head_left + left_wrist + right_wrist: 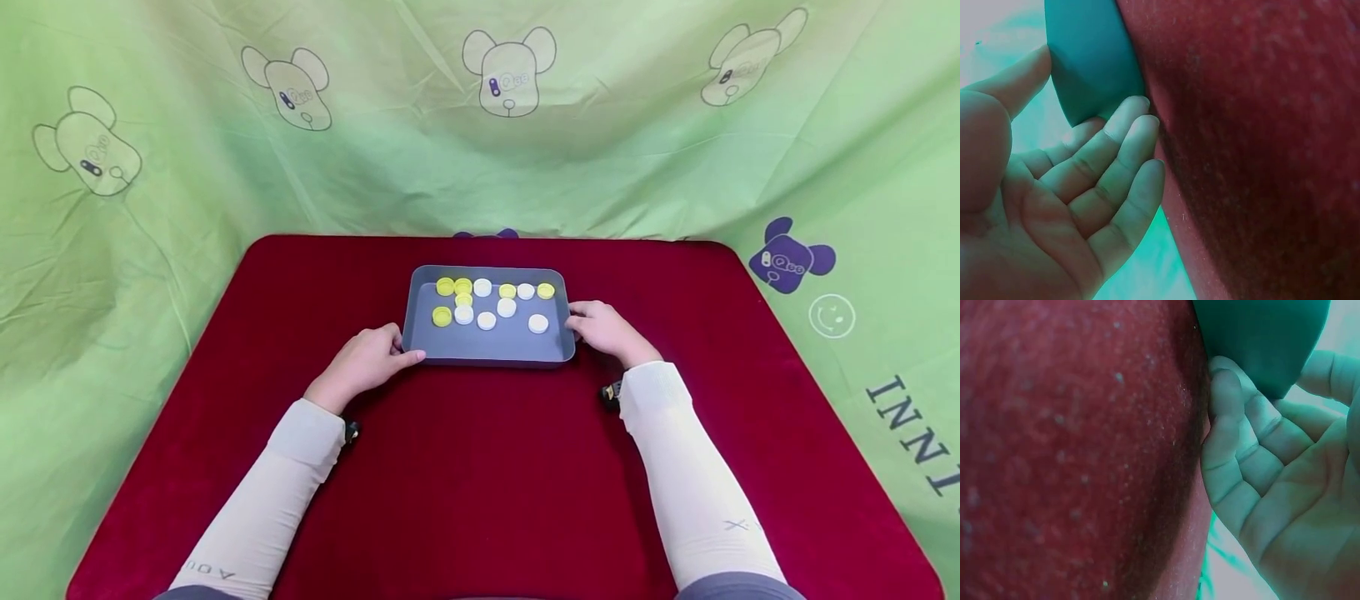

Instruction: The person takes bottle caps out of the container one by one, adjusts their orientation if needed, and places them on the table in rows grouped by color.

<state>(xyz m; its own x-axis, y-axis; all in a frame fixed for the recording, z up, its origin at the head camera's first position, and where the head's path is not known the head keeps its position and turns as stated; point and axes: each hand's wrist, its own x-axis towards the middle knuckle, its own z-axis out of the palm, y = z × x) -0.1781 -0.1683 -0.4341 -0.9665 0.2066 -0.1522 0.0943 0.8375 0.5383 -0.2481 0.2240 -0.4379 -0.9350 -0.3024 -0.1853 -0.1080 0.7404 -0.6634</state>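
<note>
In the head view, the tray (480, 343) is sitting on or just above the far half of the table (487, 467), between both hands. Six yellow caps (445, 287) and six white caps (537, 323) are lying loose inside it, colours mixing, with none showing outside. The left hand (367, 358) is gripping the near left corner, its thumb lying over the rim; the right hand (603, 329) is holding the right end. Getting hold of both ends is looking done, while the caps are showing no sorting by colour.

In the left wrist view, that hand is bending its fingers partway, their tips meeting the tray's lower edge and the thumb touching the upper one.

In the right wrist view, the fingers are curling more, likewise pinching the tray between tips and thumb. Whether the tray is resting or rising slightly is remaining unclear, so any moving of it cannot be judged complete.
</note>
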